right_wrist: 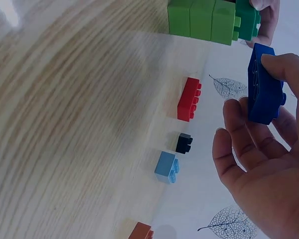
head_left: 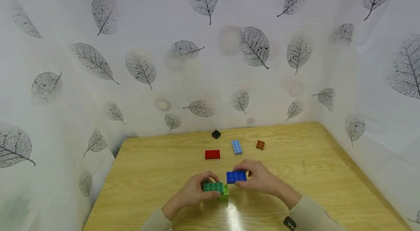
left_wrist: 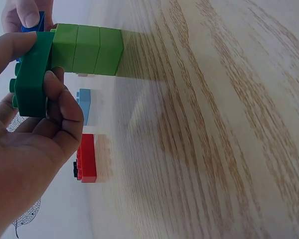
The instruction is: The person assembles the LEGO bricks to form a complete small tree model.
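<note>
both hands hold blocks: left hand (head_left: 191, 191) grips the green block (head_left: 213, 187) on a light green stack (head_left: 224, 194) standing on the surface (head_left: 328, 172); right hand (head_left: 262, 178) pinches the blue block (head_left: 236, 176) just beside it, long side across.

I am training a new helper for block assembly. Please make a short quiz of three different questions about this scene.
1. True or false: the right hand holds a dark blue plastic building brick.
2. Which loose brick lies farthest from the person: A red plastic brick, B small black plastic brick, C light blue plastic brick?
3. Fill in: the left hand grips a dark ___ brick on a lime green stack.

Key: 1 true; 2 B; 3 green.
</note>
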The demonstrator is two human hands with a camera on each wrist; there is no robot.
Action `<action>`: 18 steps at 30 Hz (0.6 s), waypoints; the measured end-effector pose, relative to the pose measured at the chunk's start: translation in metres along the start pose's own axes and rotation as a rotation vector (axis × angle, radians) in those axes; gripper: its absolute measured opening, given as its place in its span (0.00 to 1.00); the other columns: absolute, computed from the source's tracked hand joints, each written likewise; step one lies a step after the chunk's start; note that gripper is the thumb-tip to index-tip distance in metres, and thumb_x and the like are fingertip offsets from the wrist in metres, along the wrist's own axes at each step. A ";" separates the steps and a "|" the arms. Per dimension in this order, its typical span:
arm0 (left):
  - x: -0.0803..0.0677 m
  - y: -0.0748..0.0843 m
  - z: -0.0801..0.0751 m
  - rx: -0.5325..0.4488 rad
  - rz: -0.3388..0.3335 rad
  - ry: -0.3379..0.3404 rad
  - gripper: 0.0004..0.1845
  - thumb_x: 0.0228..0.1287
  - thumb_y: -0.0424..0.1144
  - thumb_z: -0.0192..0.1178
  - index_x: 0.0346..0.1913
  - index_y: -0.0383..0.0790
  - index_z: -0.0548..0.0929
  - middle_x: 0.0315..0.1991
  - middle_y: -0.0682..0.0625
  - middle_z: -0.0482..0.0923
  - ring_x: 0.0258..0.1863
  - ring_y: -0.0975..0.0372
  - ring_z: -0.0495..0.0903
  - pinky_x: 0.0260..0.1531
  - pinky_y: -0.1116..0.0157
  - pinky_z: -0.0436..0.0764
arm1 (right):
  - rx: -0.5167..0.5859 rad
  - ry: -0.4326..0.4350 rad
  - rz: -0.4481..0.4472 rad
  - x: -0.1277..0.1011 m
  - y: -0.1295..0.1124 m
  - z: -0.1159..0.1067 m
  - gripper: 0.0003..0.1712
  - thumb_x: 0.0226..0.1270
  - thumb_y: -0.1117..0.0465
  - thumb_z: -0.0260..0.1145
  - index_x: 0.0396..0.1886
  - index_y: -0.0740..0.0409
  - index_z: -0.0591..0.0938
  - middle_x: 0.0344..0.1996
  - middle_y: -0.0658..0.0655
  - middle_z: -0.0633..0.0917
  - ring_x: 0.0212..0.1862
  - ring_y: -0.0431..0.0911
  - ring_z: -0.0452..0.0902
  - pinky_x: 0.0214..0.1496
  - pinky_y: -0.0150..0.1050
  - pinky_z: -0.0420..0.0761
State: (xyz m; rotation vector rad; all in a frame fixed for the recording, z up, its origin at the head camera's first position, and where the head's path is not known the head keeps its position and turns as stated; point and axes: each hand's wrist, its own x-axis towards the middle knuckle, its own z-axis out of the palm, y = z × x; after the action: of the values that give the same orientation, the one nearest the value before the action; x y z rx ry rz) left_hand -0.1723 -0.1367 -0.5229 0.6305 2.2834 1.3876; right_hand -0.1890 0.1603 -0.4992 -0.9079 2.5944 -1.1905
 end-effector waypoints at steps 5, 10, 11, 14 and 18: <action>0.000 0.001 0.000 -0.004 -0.018 -0.005 0.17 0.69 0.47 0.71 0.56 0.50 0.83 0.43 0.55 0.83 0.41 0.64 0.79 0.43 0.67 0.78 | 0.021 -0.031 -0.012 -0.004 -0.002 0.005 0.18 0.67 0.50 0.76 0.54 0.44 0.86 0.42 0.42 0.85 0.40 0.33 0.76 0.42 0.38 0.82; -0.001 0.002 0.001 -0.020 -0.033 -0.009 0.18 0.69 0.47 0.71 0.57 0.47 0.82 0.42 0.54 0.83 0.41 0.63 0.79 0.43 0.67 0.77 | 0.058 -0.050 -0.027 -0.006 -0.002 0.009 0.17 0.68 0.51 0.76 0.54 0.44 0.85 0.42 0.43 0.84 0.37 0.34 0.75 0.37 0.31 0.78; -0.001 0.002 0.001 -0.019 -0.031 -0.008 0.18 0.69 0.47 0.71 0.57 0.48 0.82 0.42 0.54 0.83 0.40 0.63 0.79 0.43 0.67 0.77 | 0.065 -0.053 -0.031 -0.006 -0.002 0.010 0.17 0.68 0.51 0.76 0.55 0.44 0.85 0.42 0.43 0.84 0.37 0.34 0.75 0.36 0.30 0.78; -0.001 0.003 0.001 -0.018 -0.024 -0.007 0.17 0.69 0.46 0.70 0.57 0.48 0.82 0.41 0.53 0.83 0.40 0.64 0.79 0.43 0.68 0.76 | 0.083 -0.062 -0.044 -0.006 -0.001 0.011 0.17 0.68 0.52 0.75 0.55 0.45 0.85 0.42 0.44 0.84 0.36 0.34 0.75 0.35 0.30 0.77; -0.001 0.005 0.000 -0.026 -0.013 -0.007 0.17 0.69 0.45 0.71 0.57 0.48 0.82 0.41 0.52 0.83 0.38 0.64 0.78 0.42 0.68 0.76 | 0.087 -0.065 -0.058 -0.005 0.000 0.013 0.17 0.68 0.53 0.75 0.54 0.45 0.85 0.41 0.44 0.84 0.35 0.34 0.74 0.34 0.29 0.77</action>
State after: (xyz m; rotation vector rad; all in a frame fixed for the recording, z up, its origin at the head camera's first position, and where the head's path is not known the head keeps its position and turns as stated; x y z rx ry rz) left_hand -0.1709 -0.1351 -0.5187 0.6100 2.2567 1.4047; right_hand -0.1797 0.1546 -0.5087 -0.9935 2.4605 -1.2557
